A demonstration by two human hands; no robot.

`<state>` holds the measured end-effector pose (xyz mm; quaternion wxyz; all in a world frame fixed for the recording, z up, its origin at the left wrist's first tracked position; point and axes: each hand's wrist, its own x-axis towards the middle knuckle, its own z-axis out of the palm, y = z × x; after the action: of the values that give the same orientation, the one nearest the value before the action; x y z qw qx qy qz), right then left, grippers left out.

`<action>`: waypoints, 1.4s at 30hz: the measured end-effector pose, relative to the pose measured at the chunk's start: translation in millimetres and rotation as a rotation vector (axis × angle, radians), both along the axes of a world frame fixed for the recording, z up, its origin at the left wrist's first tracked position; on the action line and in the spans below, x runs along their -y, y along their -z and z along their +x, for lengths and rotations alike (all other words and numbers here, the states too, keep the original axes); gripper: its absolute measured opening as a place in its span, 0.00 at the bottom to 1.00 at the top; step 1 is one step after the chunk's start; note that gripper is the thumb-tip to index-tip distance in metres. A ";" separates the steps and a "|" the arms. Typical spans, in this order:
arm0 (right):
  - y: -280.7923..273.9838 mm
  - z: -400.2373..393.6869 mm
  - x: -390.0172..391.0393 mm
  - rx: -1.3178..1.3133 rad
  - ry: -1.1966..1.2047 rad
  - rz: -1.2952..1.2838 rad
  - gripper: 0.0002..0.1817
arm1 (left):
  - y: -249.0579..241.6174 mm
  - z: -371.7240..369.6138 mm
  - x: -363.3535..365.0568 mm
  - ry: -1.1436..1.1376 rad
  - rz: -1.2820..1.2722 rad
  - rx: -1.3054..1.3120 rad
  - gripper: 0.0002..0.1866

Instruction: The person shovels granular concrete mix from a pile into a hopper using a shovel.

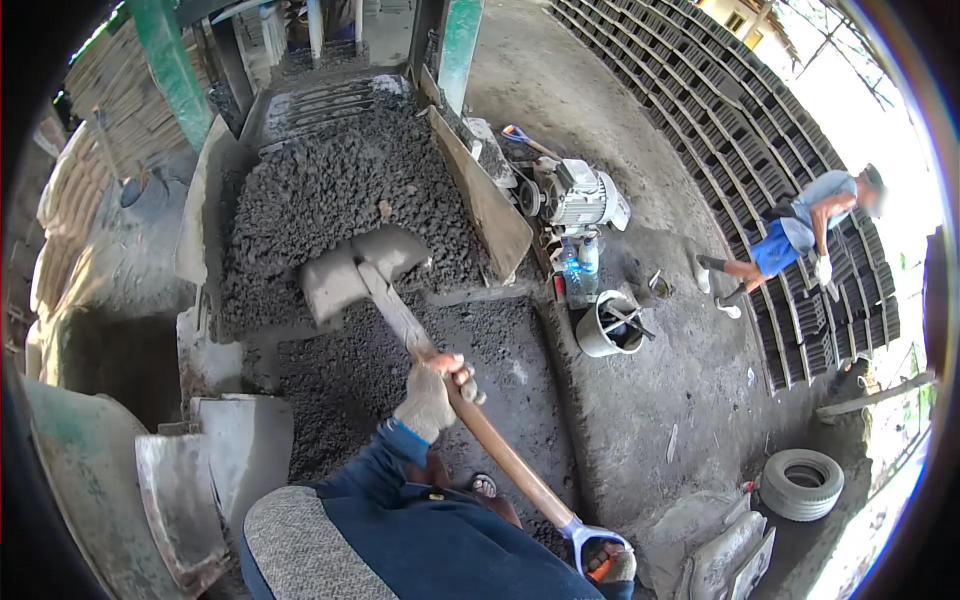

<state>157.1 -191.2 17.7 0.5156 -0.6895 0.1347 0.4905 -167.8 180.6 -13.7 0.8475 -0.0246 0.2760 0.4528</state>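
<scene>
A shovel [480, 425] slants across the view, its broad grey blade [365, 265] lying over a heap of dark, lumpy wet mix [330, 190]. Wrapped round the shaft just behind the blade is my left hand [432, 393], in a pale worn glove with bare fingertips. At the lower right my right hand [615, 562], gloved too, closes on the pale purple D-shaped handle [578, 535]. The blade's near edge overlaps the front of the heap, and some of the mix is spread on the floor below it.
An electric motor [585, 195] stands right of the heap, near plastic bottles [580, 262] and a white bucket [608, 325] of tools. A person [800, 225] bends by racks of dark blocks [700, 90]. A tyre [802, 484] lies lower right; curved metal sheets [180, 490] stand left.
</scene>
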 end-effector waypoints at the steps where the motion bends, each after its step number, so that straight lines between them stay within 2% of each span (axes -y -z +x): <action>1: -0.7 -17.2 -16.6 -0.007 0.002 0.030 0.07 | -3.2 -11.6 -22.7 0.008 0.011 -0.008 0.07; 2: 30.1 -10.9 -10.9 -0.003 -0.180 0.092 0.07 | -6.8 -22.7 -44.8 0.017 0.024 -0.017 0.07; 4: -13.9 -66.8 -68.7 0.032 -0.188 0.211 0.08 | -13.7 -40.9 -85.0 -0.003 0.099 -0.050 0.08; 6: -3.4 -86.5 -97.4 -0.125 -0.105 0.251 0.08 | -17.8 -60.7 -122.3 -0.007 0.168 -0.131 0.09; 8: -6.2 -121.1 -135.3 -0.071 -0.131 0.388 0.08 | -21.5 -82.8 -161.7 -0.067 0.209 -0.228 0.08; 10: -44.6 -162.9 -181.1 -0.050 -0.133 0.459 0.08 | -29.4 -103.5 -199.6 -0.139 0.306 -0.321 0.09; 12: -24.0 -165.1 -188.6 0.269 -0.482 0.618 0.11 | -36.1 -115.8 -221.1 -0.291 0.386 -0.410 0.10; 14: -6.5 -142.3 -172.4 0.255 -0.488 0.659 0.13 | -41.4 -109.0 -199.5 -0.268 0.366 -0.451 0.11; 15: -6.6 -126.4 -178.2 0.257 -0.497 0.705 0.15 | -59.7 -101.6 -192.5 -0.271 0.379 -0.466 0.11; 16: -19.7 -106.1 -168.5 0.111 -0.391 0.574 0.12 | -67.6 -85.2 -171.3 -0.280 0.262 -0.370 0.09; 17: -15.0 -81.5 -153.3 0.129 -0.383 0.543 0.10 | -70.6 -69.3 -146.1 -0.237 0.245 -0.353 0.08; 18: -2.7 -56.8 -131.5 0.147 -0.374 0.504 0.09 | -51.7 -57.4 -129.1 -0.142 0.269 -0.215 0.10; 20: 64.1 -8.9 -88.9 0.319 -0.275 0.298 0.05 | -47.0 -15.5 -69.7 -0.114 0.278 -0.189 0.13; 21: 79.7 6.4 -66.8 0.366 -0.209 0.211 0.06 | -47.0 4.6 -40.3 -0.080 0.275 -0.159 0.12; 22: 97.4 24.4 -40.6 0.326 -0.167 0.183 0.07 | -31.0 21.4 -17.7 -0.035 0.299 -0.100 0.11; 25: 155.4 89.6 52.3 0.243 -0.096 0.125 0.08 | -23.1 74.1 58.9 0.066 0.258 -0.099 0.12; 28: 177.6 134.0 148.1 0.163 0.022 0.144 0.08 | -11.1 118.4 130.9 0.124 0.162 -0.052 0.08; 29: 140.4 128.1 160.7 0.148 0.036 0.140 0.08 | -7.6 131.9 153.8 0.143 0.117 -0.046 0.08; 32: 96.6 137.7 203.4 0.150 0.054 0.100 0.07 | 0.1 163.6 198.5 0.186 0.048 -0.046 0.09; 36: 109.9 159.7 248.5 0.313 -0.159 0.039 0.05 | 6.6 169.6 194.3 0.229 -0.035 -0.070 0.10; 37: 119.1 166.5 257.6 0.373 -0.241 0.025 0.05 | 17.4 165.2 184.2 0.221 -0.015 0.002 0.10; 38: 128.6 174.1 261.5 0.439 -0.308 0.016 0.04 | 12.0 159.3 173.6 0.192 -0.035 -0.061 0.09; 40: 65.7 145.1 216.8 0.382 -0.179 -0.016 0.04 | -1.3 150.0 154.2 0.210 0.038 -0.017 0.08; 42: 20.4 124.3 182.8 0.415 -0.032 -0.017 0.04 | 11.5 147.5 147.6 0.240 0.099 0.095 0.07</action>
<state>281.4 -374.0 -2.7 0.5189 -0.7820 0.0189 0.3449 -20.2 33.0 -25.2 0.9079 0.0289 0.2138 0.3593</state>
